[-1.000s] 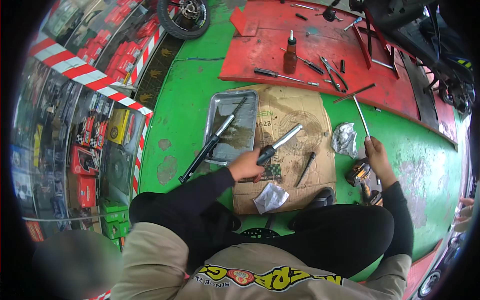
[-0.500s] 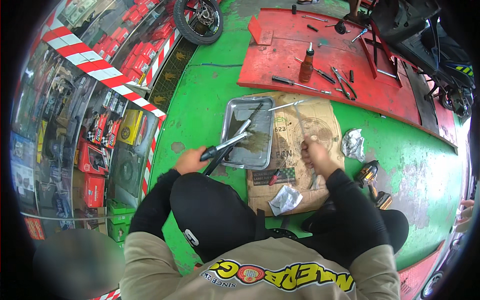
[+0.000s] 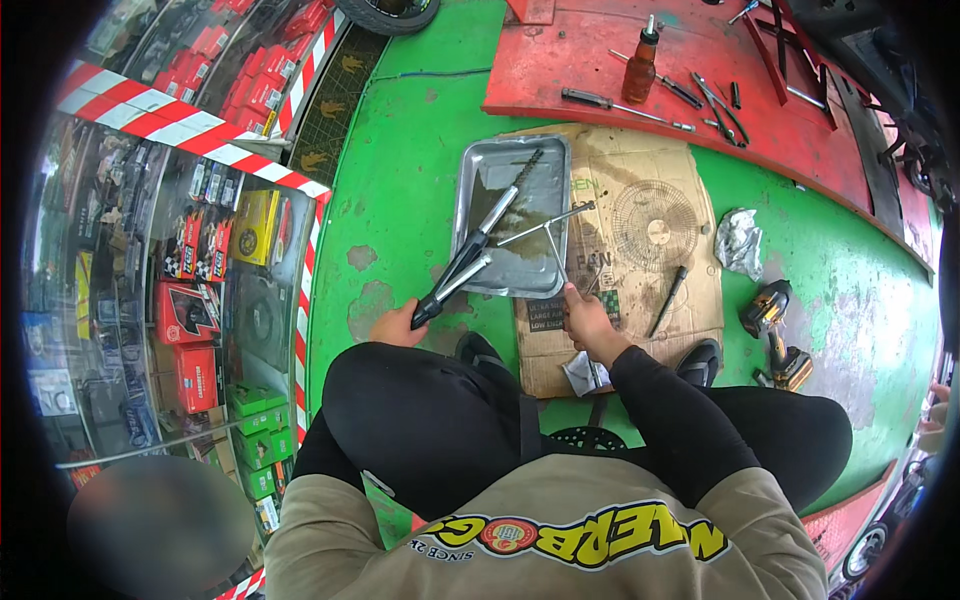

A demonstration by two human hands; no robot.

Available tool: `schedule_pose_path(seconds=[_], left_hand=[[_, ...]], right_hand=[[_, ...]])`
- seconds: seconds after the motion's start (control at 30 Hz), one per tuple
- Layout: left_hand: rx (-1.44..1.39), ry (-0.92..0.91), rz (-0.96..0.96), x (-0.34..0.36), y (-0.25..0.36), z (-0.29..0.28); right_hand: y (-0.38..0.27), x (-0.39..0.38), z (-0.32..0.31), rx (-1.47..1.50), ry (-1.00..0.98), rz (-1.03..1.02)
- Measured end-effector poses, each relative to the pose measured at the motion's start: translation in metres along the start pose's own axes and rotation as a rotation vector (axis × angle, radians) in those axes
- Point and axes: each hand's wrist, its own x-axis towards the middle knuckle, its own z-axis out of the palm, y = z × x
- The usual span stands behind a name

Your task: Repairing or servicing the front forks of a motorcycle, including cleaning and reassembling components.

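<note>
While the left hand (image 3: 398, 325) wraps its fingers around a black-and-silver metal tube (image 3: 462, 282), the right hand's (image 3: 592, 318) fingers grip a silver T-shaped metal wrench (image 3: 556, 255) by its shaft. This wrench has swung left across the printed brown cardboard sheet (image 3: 690, 300), bringing its crossbar over the grey rectangular metal tray (image 3: 552, 180), near the tube. Another black-and-silver tube (image 3: 500, 208) lies slanted there. Yellow lettering crosses the beige shirt (image 3: 560, 480).
</note>
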Motion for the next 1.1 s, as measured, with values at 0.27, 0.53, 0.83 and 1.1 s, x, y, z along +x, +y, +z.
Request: schedule_pose_path(seconds=[0.27, 0.53, 0.83, 1.1], left_hand=[[-0.024, -0.017, 0.008, 0.000, -0.008, 0.003], [-0.021, -0.010, 0.083, 0.009, -0.006, 0.007], [0.006, -0.031, 0.048, 0.001, -0.011, 0.009], [-0.016, -0.055, 0.071, 0.008, -0.006, 0.007]], right_hand=[[0.021, 0.007, 0.018, -0.068, 0.055, -0.037], [0.035, 0.039, 0.002, -0.016, 0.033, -0.032], [0.015, 0.008, 0.011, 0.010, -0.062, 0.025], [0.047, 0.046, 0.004, -0.281, 0.061, -0.096]])
